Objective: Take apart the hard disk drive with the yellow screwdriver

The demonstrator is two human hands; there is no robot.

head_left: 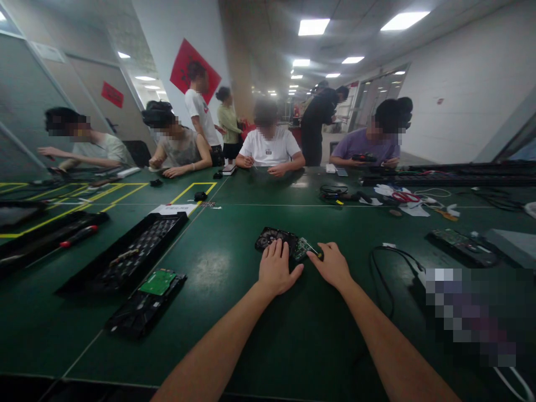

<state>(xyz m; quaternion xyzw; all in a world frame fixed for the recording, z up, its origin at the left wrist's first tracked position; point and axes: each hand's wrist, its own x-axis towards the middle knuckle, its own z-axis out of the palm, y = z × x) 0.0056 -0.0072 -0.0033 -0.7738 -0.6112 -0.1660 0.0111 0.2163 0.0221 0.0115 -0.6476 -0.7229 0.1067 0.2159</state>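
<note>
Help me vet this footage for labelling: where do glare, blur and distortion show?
Head view throughout: ceiling lights blown out; pale glare on the tabletop, left of the left hand; the dark-clothed person looks soft; wide-angle stretching toward the edges; mosaic blocks at lower right.

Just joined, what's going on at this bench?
The left hand rests on a black device on the green table. The right hand holds a small screwdriver, its thin shaft over a circuit board beside the left fingers; tip contact is too small to tell. Off to the left, a second device lies near a long black tray. Other people sit across the table.
</note>
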